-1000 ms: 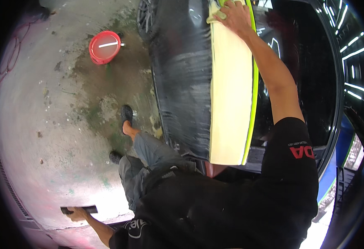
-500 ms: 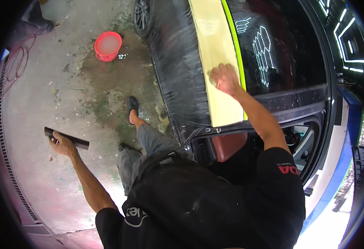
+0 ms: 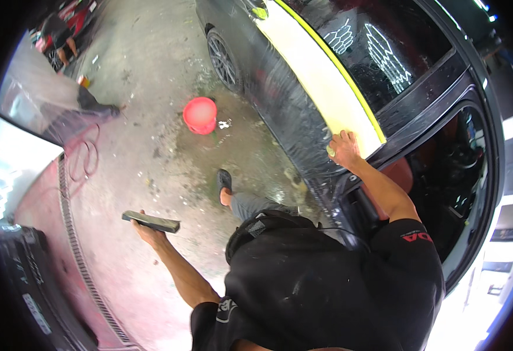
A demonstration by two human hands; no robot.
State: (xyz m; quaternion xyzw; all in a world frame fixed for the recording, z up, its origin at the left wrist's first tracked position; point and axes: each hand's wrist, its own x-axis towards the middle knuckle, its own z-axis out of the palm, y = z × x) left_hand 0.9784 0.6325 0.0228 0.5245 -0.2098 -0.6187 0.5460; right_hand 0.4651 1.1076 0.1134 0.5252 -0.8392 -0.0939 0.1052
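Away from the car, over the floor, my left hand (image 3: pixel 148 234) grips a long, narrow sanding block (image 3: pixel 154 222), dark with a pale dusty face. My right hand (image 3: pixel 344 147) rests at the near end of a pale yellow filler-coated band (image 3: pixel 315 73) on the black car's side. Its fingers lie bent on the surface, and a small yellowish pad (image 3: pixel 330 151) pokes out beside the thumb; most of that pad is hidden. Bright yellow-green tape (image 3: pixel 341 55) borders the band below the window. Smeared, wet-looking dark paint (image 3: pixel 291 117) lies below the band.
A red bucket (image 3: pixel 200 123) of cloudy liquid stands on the wet concrete near the car's wheel (image 3: pixel 224 61). A thin hose (image 3: pixel 85 158) and a drain grate (image 3: pixel 82 263) lie to the left. Another person (image 3: pixel 60 35) is at the far left. An open car doorway (image 3: pixel 443 169) is at my right.
My view has turned and shifted. My right hand has slid along the yellow band to its near end. My left hand still carries the sanding block, now tilted differently.
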